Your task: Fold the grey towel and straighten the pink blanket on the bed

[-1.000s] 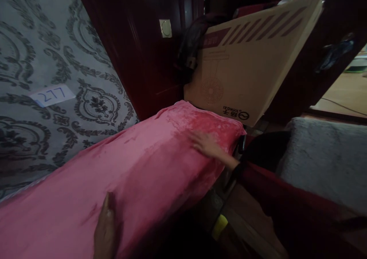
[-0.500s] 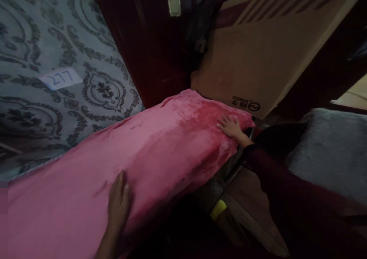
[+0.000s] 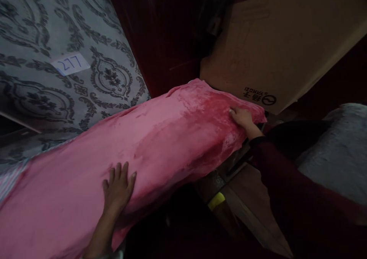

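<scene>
A pink plush cloth (image 3: pixel 160 136) is spread over a long, narrow surface running from the lower left to the upper right. Its far end has a darker, ruffled patch, and its near side hangs down in folds. My left hand (image 3: pixel 119 190) lies flat on the near part of the cloth, fingers spread. Towards the far right corner, my right hand (image 3: pixel 242 118) rests on the darker patch with its fingers drawn together on the fabric. What lies beneath the cloth is hidden.
A large cardboard box (image 3: pixel 275 49) stands beyond the cloth's far end, beside a dark red panel (image 3: pixel 169 41). Patterned wallpaper (image 3: pixel 111 75) bearing a "277" label (image 3: pixel 71 63) runs along the left. A grey fluffy cover (image 3: pixel 338 148) is at right; a yellow patch (image 3: pixel 216 201) shows below.
My left hand has turned flatter and its fingers have spread. The fingers of my right hand have drawn in from a spread pose. The view has shifted slightly.
</scene>
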`<state>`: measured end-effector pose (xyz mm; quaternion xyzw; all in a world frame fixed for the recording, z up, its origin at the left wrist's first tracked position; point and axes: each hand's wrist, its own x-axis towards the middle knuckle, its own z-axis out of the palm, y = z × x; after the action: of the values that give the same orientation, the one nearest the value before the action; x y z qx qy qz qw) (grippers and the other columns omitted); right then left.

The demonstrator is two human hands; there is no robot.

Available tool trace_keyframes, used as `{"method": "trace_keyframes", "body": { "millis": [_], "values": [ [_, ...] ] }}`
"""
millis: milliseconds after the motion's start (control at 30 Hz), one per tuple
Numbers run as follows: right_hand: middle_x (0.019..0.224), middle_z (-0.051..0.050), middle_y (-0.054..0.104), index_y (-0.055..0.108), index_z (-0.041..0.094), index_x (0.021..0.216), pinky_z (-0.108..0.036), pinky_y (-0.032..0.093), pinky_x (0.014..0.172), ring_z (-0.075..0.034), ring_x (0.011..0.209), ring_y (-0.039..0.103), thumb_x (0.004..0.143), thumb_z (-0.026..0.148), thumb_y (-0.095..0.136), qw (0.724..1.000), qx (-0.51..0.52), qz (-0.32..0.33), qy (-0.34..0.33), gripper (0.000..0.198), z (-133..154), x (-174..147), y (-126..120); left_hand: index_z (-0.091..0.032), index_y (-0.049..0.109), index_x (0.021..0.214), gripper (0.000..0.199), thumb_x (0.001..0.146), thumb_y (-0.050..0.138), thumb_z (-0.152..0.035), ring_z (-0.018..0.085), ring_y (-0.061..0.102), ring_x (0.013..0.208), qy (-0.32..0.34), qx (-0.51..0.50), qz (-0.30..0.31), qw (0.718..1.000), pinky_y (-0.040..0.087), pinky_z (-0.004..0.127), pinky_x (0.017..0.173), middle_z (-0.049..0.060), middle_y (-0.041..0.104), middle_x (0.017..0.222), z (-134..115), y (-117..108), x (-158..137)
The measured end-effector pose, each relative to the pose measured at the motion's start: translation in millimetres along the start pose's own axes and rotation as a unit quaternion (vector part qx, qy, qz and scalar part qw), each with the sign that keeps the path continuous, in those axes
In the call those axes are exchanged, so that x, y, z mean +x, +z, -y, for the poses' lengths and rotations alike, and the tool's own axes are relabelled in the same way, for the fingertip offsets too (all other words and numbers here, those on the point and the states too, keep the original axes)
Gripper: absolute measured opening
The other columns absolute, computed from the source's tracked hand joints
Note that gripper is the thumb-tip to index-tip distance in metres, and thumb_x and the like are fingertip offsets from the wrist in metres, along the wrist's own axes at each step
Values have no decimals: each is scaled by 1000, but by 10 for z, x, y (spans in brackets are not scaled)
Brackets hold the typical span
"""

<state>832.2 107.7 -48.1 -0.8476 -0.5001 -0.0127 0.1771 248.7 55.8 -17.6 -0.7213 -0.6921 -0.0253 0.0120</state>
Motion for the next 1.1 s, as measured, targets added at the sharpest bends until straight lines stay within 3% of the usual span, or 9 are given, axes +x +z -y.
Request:
{"method": "trace_keyframes", "body": {
  "millis": [67, 133, 267, 400, 467, 567, 700, 833, 1100],
  "values": [
    [144, -21, 59, 47, 9, 155, -52, 40, 113, -33, 133, 54, 106, 34, 24, 1000, 19, -20, 6, 60, 0, 74, -7, -10, 39, 159, 64, 105, 31, -43, 40, 26, 156, 12, -8, -6, 1000, 28, 71, 118, 25, 30, 167, -238, -59, 25],
    [153, -19, 51, 42, 10, 158, -51, 36, 116, -33, 142, 45, 105, 33, 25, 1000, 20, -23, -8, 60, 25, 101, 32, -10, 39, 159, 62, 104, 35, -39, 38, 23, 158, 89, -13, 4, 996, 23, 68, 121, 24, 28, 168, -659, -122, 77],
    [161, -13, 43, 44, 17, 159, -59, 29, 119, -37, 148, 34, 105, 37, 30, 1000, -2, -14, -26, 59, 101, 55, 155, -15, 39, 160, 62, 103, 45, -38, 34, 19, 159, 303, -36, 64, 950, 15, 64, 127, 18, 28, 170, -1846, -219, 226],
    [161, -14, 43, 43, 19, 159, -60, 30, 117, -38, 147, 36, 104, 38, 29, 999, -22, -24, -35, 60, 123, 18, 182, -16, 33, 162, 68, 102, 51, -43, 34, 19, 159, 429, -72, 78, 897, 17, 62, 127, 18, 29, 170, -2953, -192, 401],
    [161, -14, 43, 44, 19, 159, -60, 31, 117, -38, 147, 36, 104, 39, 28, 999, -28, -27, -35, 60, 123, 16, 171, -15, 32, 162, 71, 102, 53, -45, 37, 21, 158, 454, -77, 74, 884, 18, 64, 126, 19, 27, 170, -3305, -114, 474],
    [162, -12, 42, 43, 21, 159, -60, 30, 117, -37, 147, 36, 105, 40, 28, 999, -34, -24, -31, 60, 122, 16, 167, -17, 31, 163, 75, 99, 59, -44, 43, 20, 157, 465, -74, 64, 880, 18, 70, 123, 20, 26, 170, -3510, 49, 526],
    [162, -14, 41, 42, 19, 160, -60, 30, 118, -37, 147, 36, 106, 40, 26, 999, -35, -23, -31, 60, 112, 0, 179, -21, 31, 164, 74, 99, 58, -45, 50, 17, 155, 436, -66, 16, 897, 19, 75, 118, 22, 24, 170, -3329, 211, 462],
    [162, -16, 40, 42, 18, 160, -61, 30, 116, -39, 146, 35, 107, 40, 26, 999, -27, -13, -26, 59, 108, -30, 153, -26, 29, 165, 92, 88, 73, -49, 54, 16, 154, 368, -26, 27, 929, 20, 78, 116, 22, 20, 172, -2797, 225, 315],
    [164, -18, 36, 37, 13, 162, -58, 26, 118, -38, 148, 30, 108, 37, 27, 999, -28, 23, -15, 60, 214, -133, 4, -21, 40, 161, 88, 88, 64, -64, 49, 19, 156, 163, 25, -5, 986, 17, 70, 122, 22, 26, 170, -801, 157, -223]
  ]
}}
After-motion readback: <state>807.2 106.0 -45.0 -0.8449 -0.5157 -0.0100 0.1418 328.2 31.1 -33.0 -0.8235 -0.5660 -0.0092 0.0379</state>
